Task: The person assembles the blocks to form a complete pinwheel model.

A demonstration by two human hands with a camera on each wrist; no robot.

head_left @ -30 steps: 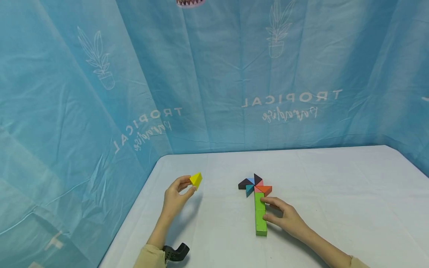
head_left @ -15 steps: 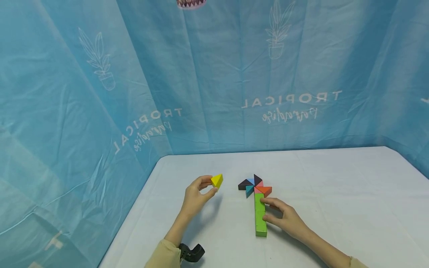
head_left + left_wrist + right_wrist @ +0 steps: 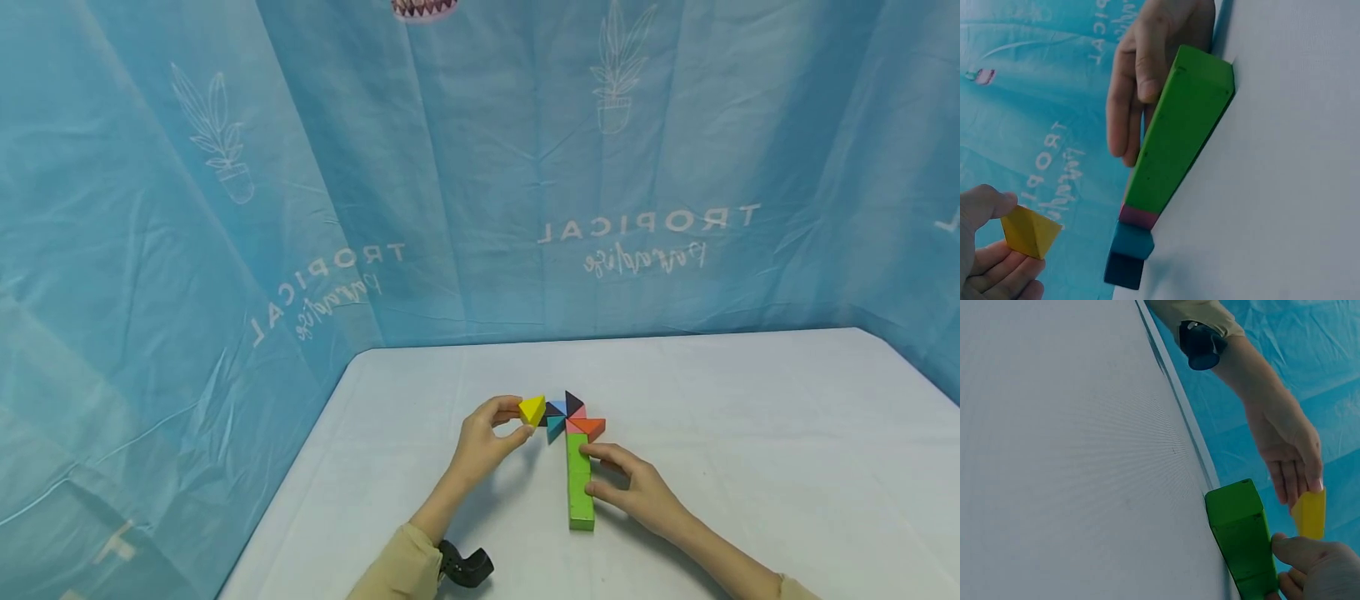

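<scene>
My left hand (image 3: 482,440) pinches a yellow triangular block (image 3: 532,410) between thumb and fingers, held up over the left side of a pinwheel of small triangular blocks. That pinwheel has black (image 3: 574,405), teal (image 3: 555,428), blue, pink and orange (image 3: 591,427) pieces; the yellow block partly covers its left black piece. From the pinwheel a row of green blocks (image 3: 580,492) runs toward me like a stem. My right hand (image 3: 643,498) touches the row's right side with thumb and index fingertips, the fingers loosely extended. In the right wrist view the thumb (image 3: 1300,550) lies against the green side.
A white cloth covers the table (image 3: 720,450). Blue printed curtains (image 3: 480,167) hang behind it and on its left. A black wrist camera (image 3: 467,567) juts from the left sleeve, low over the table.
My left hand has carried the yellow triangular block rightward across the table to the pinwheel's left side. The right hand keeps its place beside the green row.
</scene>
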